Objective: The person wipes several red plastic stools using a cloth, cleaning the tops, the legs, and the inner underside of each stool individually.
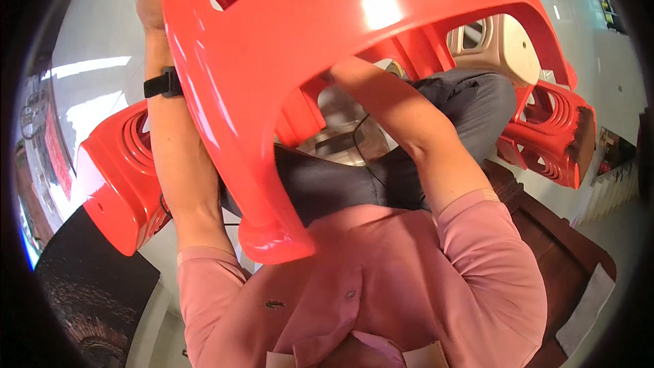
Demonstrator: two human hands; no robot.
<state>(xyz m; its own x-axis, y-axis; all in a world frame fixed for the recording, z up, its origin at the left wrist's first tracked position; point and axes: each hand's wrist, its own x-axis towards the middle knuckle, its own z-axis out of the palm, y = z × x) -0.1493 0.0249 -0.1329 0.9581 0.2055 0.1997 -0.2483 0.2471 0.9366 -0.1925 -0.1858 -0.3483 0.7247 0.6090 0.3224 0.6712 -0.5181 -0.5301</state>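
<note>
A glossy red plastic stool (306, 36) is held up tilted over my lap, one flared leg end close to my chest. My left hand (150, 2), with a black band on its wrist, grips the stool's outer left edge near the top of the view; its fingers are partly hidden. My right forearm (403, 107) reaches through the arched opening between the stool's legs. The stool's side hides my right hand, so what it touches does not show.
Another red stool (115, 168) lies at left, and one with a dark-stained end (552, 133) at right. Behind my knee is a beige plastic stool (511, 46). A thin black cable (357, 133) crosses my lap. Dark wooden furniture (541, 245) stands beside me, with a grey cloth (587, 306).
</note>
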